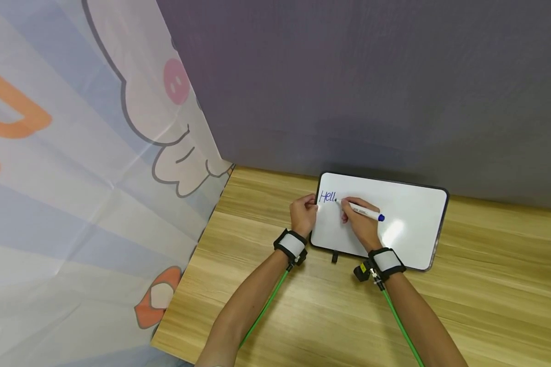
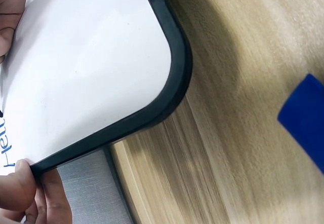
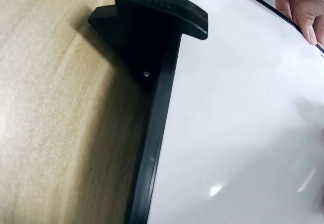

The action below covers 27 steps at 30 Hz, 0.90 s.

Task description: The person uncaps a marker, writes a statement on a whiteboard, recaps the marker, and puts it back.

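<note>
A whiteboard [image 1: 413,209] with a black frame lies tilted on the wooden table, with blue letters "Hell" [image 1: 327,197] at its upper left. My left hand [image 1: 303,214] grips the board's left edge; in the left wrist view its thumb [image 2: 19,187] is on the white face and the other fingers are under the frame. My right hand [image 1: 362,224] pinches a white marker [image 1: 366,212] with a blue end, its tip at the last letter. Only part of the right hand [image 2: 10,11] shows at the left wrist view's upper left corner.
A black clip-like piece [image 3: 152,11] sits on the board's near edge. Behind the board rises a grey panel [image 1: 349,92]. A printed cloth [image 1: 96,204] hangs along the table's left side. Green cables [image 1: 268,306] run from both wrist bands across the wooden table [image 1: 312,316].
</note>
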Each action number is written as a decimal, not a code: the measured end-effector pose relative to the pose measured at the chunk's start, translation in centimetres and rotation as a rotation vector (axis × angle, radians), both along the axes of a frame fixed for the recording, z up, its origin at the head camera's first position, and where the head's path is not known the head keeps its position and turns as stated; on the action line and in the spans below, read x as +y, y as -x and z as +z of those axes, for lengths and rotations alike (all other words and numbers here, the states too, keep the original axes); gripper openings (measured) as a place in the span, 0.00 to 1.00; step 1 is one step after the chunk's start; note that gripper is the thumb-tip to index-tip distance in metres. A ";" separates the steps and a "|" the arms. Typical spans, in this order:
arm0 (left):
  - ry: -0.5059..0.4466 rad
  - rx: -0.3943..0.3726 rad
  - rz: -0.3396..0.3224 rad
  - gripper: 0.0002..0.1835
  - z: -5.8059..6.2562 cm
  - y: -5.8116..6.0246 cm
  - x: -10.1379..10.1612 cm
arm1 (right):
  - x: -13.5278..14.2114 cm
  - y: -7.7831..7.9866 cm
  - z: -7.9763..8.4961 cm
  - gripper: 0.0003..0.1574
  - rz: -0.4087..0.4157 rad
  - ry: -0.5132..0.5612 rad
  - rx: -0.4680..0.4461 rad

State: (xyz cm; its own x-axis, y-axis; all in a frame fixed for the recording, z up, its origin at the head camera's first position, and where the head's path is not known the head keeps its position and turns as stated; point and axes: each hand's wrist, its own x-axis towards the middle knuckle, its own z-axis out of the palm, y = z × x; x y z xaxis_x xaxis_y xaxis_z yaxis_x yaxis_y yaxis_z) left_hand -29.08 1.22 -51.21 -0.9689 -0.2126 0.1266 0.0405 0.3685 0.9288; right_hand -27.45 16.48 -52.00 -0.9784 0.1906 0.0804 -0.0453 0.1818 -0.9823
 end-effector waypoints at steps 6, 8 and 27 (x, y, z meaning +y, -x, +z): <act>0.012 0.005 0.000 0.16 0.0 0.1 0.1 | 0.2 0.2 -0.6 0.15 -0.009 0.013 0.014; 0.012 -0.003 -0.003 0.16 0.1 0.1 0.1 | 0.3 0.5 -1.5 0.15 -0.030 -0.001 0.045; 0.023 0.011 0.015 0.16 -0.1 0.0 0.2 | 0.8 1.6 -4.3 0.18 -0.063 0.043 0.081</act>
State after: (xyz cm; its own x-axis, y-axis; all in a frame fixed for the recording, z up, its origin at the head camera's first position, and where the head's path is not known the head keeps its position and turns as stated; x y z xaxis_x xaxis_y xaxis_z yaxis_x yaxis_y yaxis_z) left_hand -29.07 1.39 -51.26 -0.9641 -0.2239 0.1425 0.0451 0.3907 0.9194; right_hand -29.07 17.25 -56.32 -0.9550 0.2562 0.1494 -0.1148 0.1450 -0.9828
